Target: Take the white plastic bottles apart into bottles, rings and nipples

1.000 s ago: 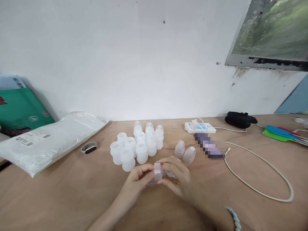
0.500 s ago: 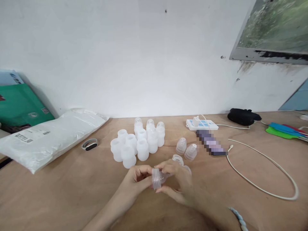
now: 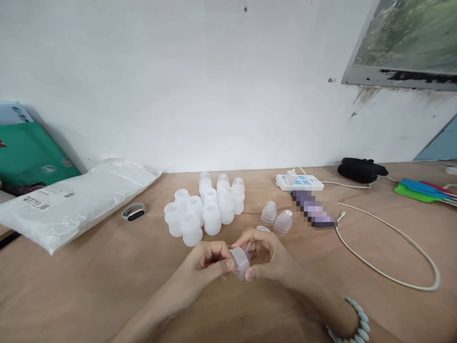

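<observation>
Between my hands is a clear plastic ring with a thin clear piece at its right side. My left hand pinches the ring's left edge with thumb and fingertips. My right hand curls around its right side, fingers on the top and thumb near the lower edge. Beyond my hands, several frosted white bottles stand in a group, some at the back with clear domed caps. Two clear domed caps sit to the right, and a clear ring lies partly hidden behind my right hand.
A white package and a wristband lie on the left. At the right are a power strip, a blurred dark phone-like object, a looped white cable, a black case and coloured flat items.
The held ring has tilted and shifted slightly right. My right hand has drawn right and turned, its fingers now more curled, and more of the bracelet shows.
</observation>
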`<state>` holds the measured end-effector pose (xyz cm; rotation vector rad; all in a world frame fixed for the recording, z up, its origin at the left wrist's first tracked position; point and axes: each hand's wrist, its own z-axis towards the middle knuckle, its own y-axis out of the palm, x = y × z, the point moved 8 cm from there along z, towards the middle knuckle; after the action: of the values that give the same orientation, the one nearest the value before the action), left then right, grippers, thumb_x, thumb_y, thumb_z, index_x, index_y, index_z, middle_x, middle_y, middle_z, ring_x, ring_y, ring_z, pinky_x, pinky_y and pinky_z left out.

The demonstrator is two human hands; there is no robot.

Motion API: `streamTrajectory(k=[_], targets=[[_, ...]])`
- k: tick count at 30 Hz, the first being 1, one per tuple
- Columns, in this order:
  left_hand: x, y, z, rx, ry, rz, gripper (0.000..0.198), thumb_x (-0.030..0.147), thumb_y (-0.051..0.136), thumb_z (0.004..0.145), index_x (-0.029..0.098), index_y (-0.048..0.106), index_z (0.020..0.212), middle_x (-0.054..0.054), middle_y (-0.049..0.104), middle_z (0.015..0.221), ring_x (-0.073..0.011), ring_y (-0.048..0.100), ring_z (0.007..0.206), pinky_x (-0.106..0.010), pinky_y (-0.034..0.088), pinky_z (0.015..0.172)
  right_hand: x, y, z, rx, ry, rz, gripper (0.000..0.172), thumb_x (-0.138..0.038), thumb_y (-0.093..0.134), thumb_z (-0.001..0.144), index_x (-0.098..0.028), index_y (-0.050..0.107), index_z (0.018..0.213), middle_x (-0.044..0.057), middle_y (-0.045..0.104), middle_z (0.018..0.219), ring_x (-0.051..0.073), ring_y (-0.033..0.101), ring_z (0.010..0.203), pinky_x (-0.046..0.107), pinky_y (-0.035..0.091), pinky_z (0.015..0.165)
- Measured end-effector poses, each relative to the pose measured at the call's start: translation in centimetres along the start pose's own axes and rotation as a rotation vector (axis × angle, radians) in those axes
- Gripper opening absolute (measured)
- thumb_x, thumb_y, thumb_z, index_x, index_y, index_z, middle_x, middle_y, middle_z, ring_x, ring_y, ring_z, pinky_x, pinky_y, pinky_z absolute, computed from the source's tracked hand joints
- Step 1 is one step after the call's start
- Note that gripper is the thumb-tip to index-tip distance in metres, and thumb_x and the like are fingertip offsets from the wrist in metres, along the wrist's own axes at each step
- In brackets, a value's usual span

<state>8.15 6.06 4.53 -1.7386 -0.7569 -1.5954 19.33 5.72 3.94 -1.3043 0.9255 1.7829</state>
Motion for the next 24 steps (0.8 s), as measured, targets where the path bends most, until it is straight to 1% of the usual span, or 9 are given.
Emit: streamTrajectory(k=[2, 3, 5, 7, 9, 12, 15, 18, 24], targets=[[0.2, -0.5, 0.0, 0.005, 0.011, -0.005, 0.027, 0.037, 0.063, 0.077, 0.018, 0.053, 0.061, 0.003, 0.048, 0.060, -0.0118, 0.040, 0.060, -0.024, 0.032, 0.059, 0.1, -1.3, 0.2, 0.043, 0.021, 0.112, 0.050, -0.053, 0.086, 0.060, -0.020, 0.064, 0.091, 0.000, 0.070, 0.075, 0.016, 0.067, 0.062, 0.030, 0.056, 0.058], [0.3, -0.9, 0.0, 0.015, 0.019, 0.000, 0.026, 0.037, 0.062, 0.077, 0.018, 0.053, 0.061, 0.003, 0.049, 0.059, -0.0117, 0.041, 0.059, -0.024, 0.032, 0.059, 0.0, -2.4, 0.3, 0.105, 0.018, 0.142, 0.051, -0.056, 0.084, 0.061, -0.020, 0.064, 0.090, 0.001, 0.070, 0.075, 0.016, 0.066, 0.059, 0.030, 0.056, 0.056], [0.6, -2.0, -0.1, 0.068, 0.035, 0.049, 0.027, 0.038, 0.059, 0.079, 0.018, 0.054, 0.063, 0.003, 0.051, 0.060, -0.0119, 0.043, 0.058, -0.024, 0.034, 0.058, -0.6, -5.4, 0.1, 0.303, -0.009, 0.145, 0.048, -0.058, 0.081, 0.064, -0.020, 0.063, 0.087, 0.001, 0.069, 0.077, 0.017, 0.066, 0.058, 0.030, 0.055, 0.053], [0.9, -3.3, -0.3, 0.169, 0.057, 0.190, 0.029, 0.041, 0.055, 0.084, 0.018, 0.055, 0.065, 0.002, 0.053, 0.061, -0.0128, 0.045, 0.059, -0.024, 0.035, 0.058, -1.3, -8.0, -0.3, 0.491, -0.030, 0.035, 0.045, -0.053, 0.080, 0.068, -0.021, 0.063, 0.093, 0.002, 0.068, 0.081, 0.018, 0.066, 0.064, 0.032, 0.056, 0.057], [1.5, -4.3, -0.6, 0.291, 0.100, 0.434, 0.029, 0.038, 0.049, 0.087, 0.019, 0.056, 0.067, 0.001, 0.054, 0.064, -0.0139, 0.046, 0.060, -0.025, 0.034, 0.056, -1.9, -9.2, -0.6, 0.584, -0.050, -0.150, 0.044, -0.048, 0.079, 0.070, -0.021, 0.064, 0.101, 0.004, 0.068, 0.087, 0.019, 0.066, 0.074, 0.034, 0.057, 0.064], [2.8, -4.3, -1.0, 0.409, 0.220, 0.882, 0.021, 0.026, 0.045, 0.085, 0.020, 0.053, 0.066, 0.000, 0.056, 0.066, -0.0158, 0.048, 0.062, -0.027, 0.034, 0.058, -2.5, -8.7, -0.7, 0.604, -0.125, -0.439, 0.042, -0.044, 0.073, 0.075, -0.021, 0.065, 0.108, 0.005, 0.067, 0.089, 0.021, 0.063, 0.082, 0.037, 0.055, 0.072], [3.3, -3.5, -1.1, 0.409, 0.313, 1.185, 0.019, 0.019, 0.043, 0.082, 0.020, 0.051, 0.064, -0.001, 0.058, 0.065, -0.0173, 0.050, 0.063, -0.029, 0.035, 0.061, -2.9, -7.4, -0.9, 0.601, -0.222, -0.729, 0.034, -0.038, 0.068, 0.080, -0.022, 0.067, 0.110, 0.004, 0.066, 0.089, 0.021, 0.061, 0.081, 0.038, 0.052, 0.076], [3.3, -3.2, -1.1, 0.366, 0.359, 1.342, 0.020, 0.017, 0.042, 0.083, 0.019, 0.052, 0.065, -0.002, 0.059, 0.066, -0.0172, 0.049, 0.060, -0.030, 0.035, 0.061, -2.9, -6.4, -0.9, 0.552, -0.271, -0.895, 0.031, -0.033, 0.065, 0.084, -0.024, 0.066, 0.114, 0.005, 0.066, 0.093, 0.021, 0.060, 0.084, 0.037, 0.052, 0.077], [3.7, -3.9, -1.5, 0.380, 0.351, 1.440, 0.018, 0.016, 0.045, 0.081, 0.020, 0.052, 0.064, 0.000, 0.058, 0.060, -0.0163, 0.047, 0.054, -0.030, 0.033, 0.059, -3.1, -6.7, -0.9, 0.546, -0.262, -0.933, 0.030, -0.031, 0.063, 0.086, -0.022, 0.063, 0.115, 0.005, 0.065, 0.099, 0.021, 0.060, 0.088, 0.036, 0.051, 0.079]])
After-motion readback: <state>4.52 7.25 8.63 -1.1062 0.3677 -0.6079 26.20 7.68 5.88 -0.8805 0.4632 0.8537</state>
